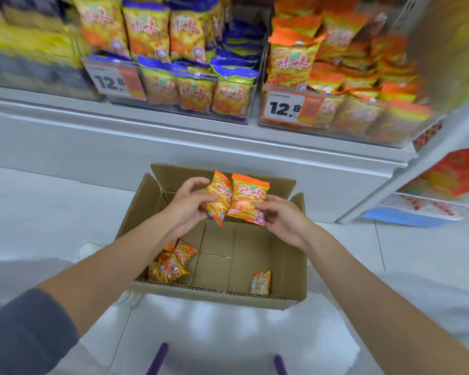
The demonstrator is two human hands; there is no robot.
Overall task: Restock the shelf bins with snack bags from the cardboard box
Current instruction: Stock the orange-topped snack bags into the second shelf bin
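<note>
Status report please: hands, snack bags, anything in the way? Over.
Left hand grips one orange snack bag, right hand grips a second bag, both over the cardboard box. A few bags remain inside. Nothing between hands and shelf bins.

Orange-and-yellow snack bags with red lettering; brown cardboard box; purple-topped bags on the shelf; white price tag with black digits; grey sleeve.
</note>
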